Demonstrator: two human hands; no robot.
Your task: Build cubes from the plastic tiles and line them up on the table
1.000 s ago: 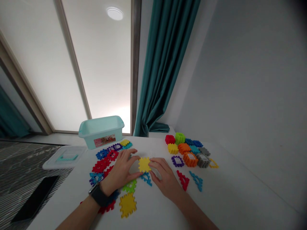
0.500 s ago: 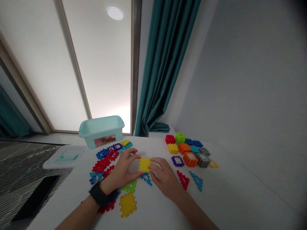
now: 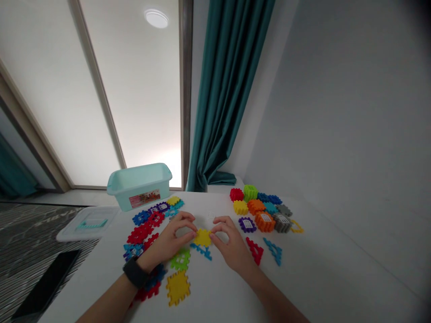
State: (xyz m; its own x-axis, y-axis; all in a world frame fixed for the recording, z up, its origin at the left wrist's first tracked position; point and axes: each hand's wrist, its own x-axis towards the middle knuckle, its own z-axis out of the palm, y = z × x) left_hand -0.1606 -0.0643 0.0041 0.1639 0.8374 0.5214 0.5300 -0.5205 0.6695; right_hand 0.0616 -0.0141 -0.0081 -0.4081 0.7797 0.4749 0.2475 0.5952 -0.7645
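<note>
A small yellow toothed piece (image 3: 202, 237) is pinched between my two hands over the middle of the white table. My left hand (image 3: 175, 237), with a black watch on its wrist, grips its left edge between thumb and finger. On the right edge, the thumb and fingertips of my right hand (image 3: 230, 242) close on the same piece. A blue triangular piece (image 3: 203, 251) lies just below it, partly covered. Nearer to me are a green square piece (image 3: 181, 259) and a larger yellow square (image 3: 178, 287).
Red, blue and purple pieces (image 3: 140, 233) lie at the left, some under my left forearm. Stacks of coloured pieces (image 3: 265, 221) stand at the right, with a red triangle (image 3: 255, 250) in front. A mint bin (image 3: 139, 184) stands behind at the left.
The yellow piece has tilted flatter and sunk slightly, still between both hands. More of the blue triangle shows. The whole view has shifted a little.
</note>
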